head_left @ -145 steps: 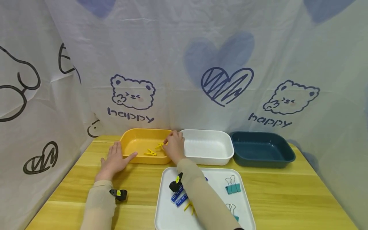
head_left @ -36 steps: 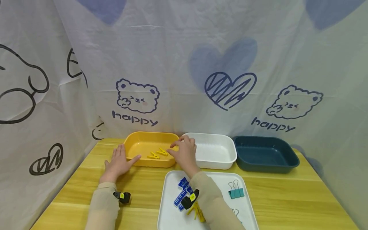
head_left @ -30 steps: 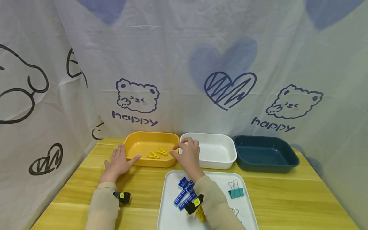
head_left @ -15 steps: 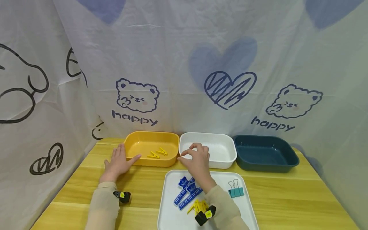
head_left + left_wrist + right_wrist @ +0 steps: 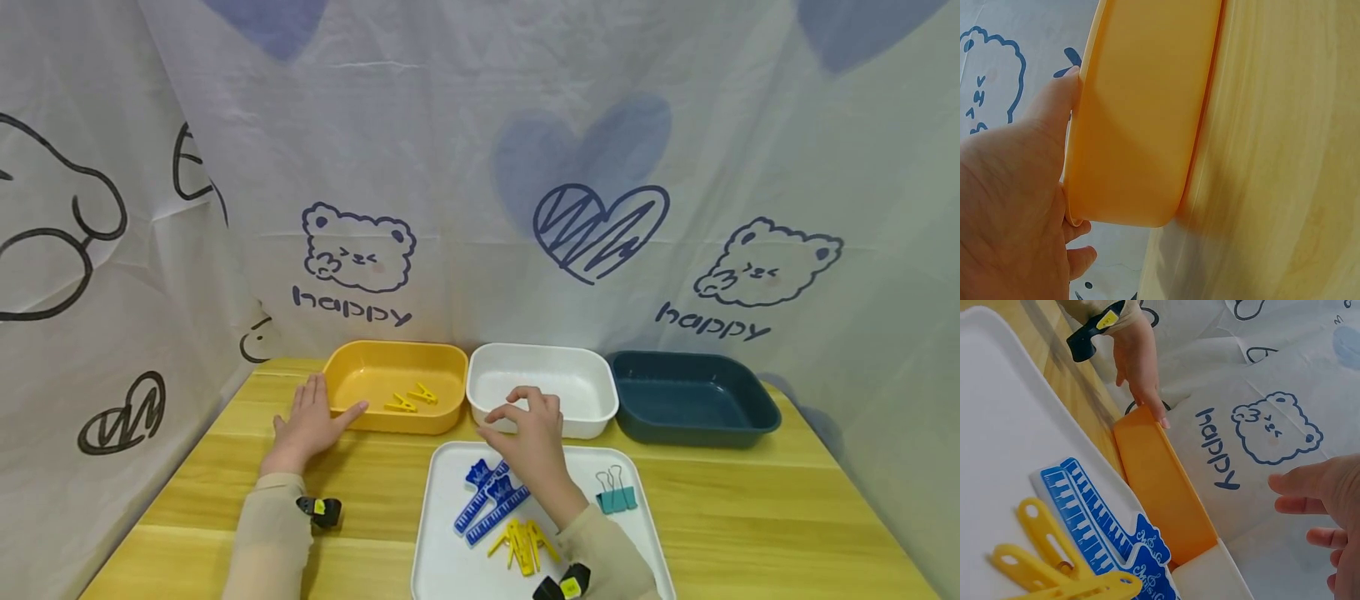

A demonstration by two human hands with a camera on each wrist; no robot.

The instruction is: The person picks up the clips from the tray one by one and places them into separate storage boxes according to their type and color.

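My left hand (image 5: pixel 303 425) rests against the left end of the yellow bin (image 5: pixel 405 422), its thumb reaching over the front rim and its fingers straight. Inside that bin lie two yellow clothespins (image 5: pixel 401 404). Above the front of the white bin (image 5: pixel 585 400) and the back of the white tray (image 5: pixel 442 575) hovers my right hand (image 5: pixel 534 433). Its fingers are loosely bent, with nothing visible between them; the right wrist view shows thumb and fingers apart. On the tray are two blue piano-patterned clips (image 5: pixel 497 518), a bunch of yellow clothespins (image 5: pixel 520 546) and a teal binder clip (image 5: pixel 617 500).
A dark teal bin (image 5: pixel 690 429) stands to the right of the white one, the three bins in a row along the table's back. Behind them hangs a printed white cloth (image 5: pixel 465 275). Bare wooden table (image 5: pixel 765 517) shows right of the tray.
My right hand has left the yellow bin, moving right and toward me. The second clothespin it held earlier now lies in that bin beside the first. My left hand stays put.
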